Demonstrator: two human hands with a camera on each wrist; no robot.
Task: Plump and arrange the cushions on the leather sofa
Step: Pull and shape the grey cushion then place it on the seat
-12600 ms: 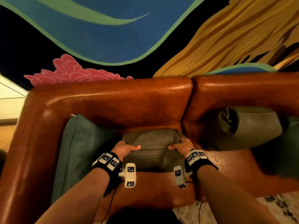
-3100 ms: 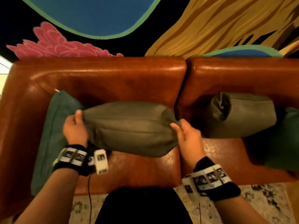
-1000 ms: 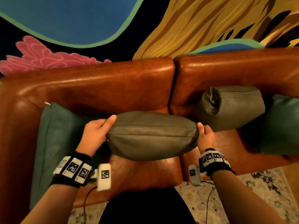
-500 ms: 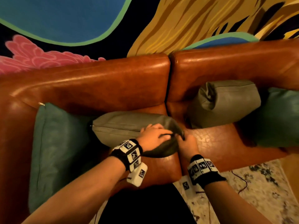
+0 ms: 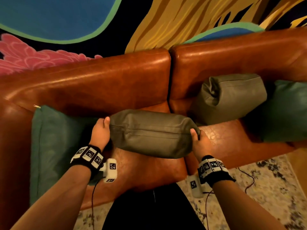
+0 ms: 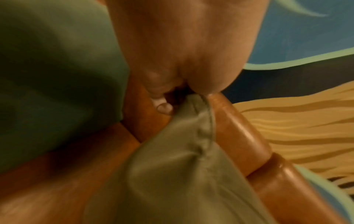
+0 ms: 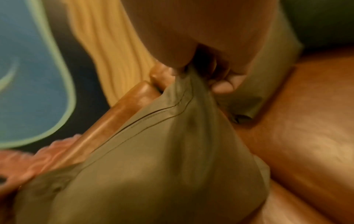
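1. We've got the olive-grey cushion (image 5: 150, 132) held up over the seat of the leather sofa (image 5: 103, 83), stretched sideways between both hands. It's smooth, slightly shiny stuff, fat and rounded like a bolster, with a zip seam running along the top edge.
2. The sofa is glossy reddish-brown leather, cracked and worn on the seat pad near our right hand (image 5: 198, 141).
3. A flat matte teal cushion (image 5: 54, 138) leans in the left corner. A second olive cushion (image 5: 232, 97) sits scrunched against the right backrest, with another teal cushion (image 5: 289, 112) beside it at the far right.
4. Behind it all is a painted wall (image 5: 182, 20) with blue, green, pink and yellow shapes; a pale speckled rug (image 5: 265, 188) lies on the floor.
5. Compared with half a second ago, our left hand (image 5: 100, 131) is no longer on top of the cushion near the right one. It's now out at the cushion's left end, and the cushion is off the seat.
6. Left hand: thumb up on top, fingers curled round the end corner, per the left wrist view.
7. Right hand: thumb on top, fingers (image 7: 223, 86) pinching a bunched corner of the fabric. Both forearms reach forward, wrists roughly level.
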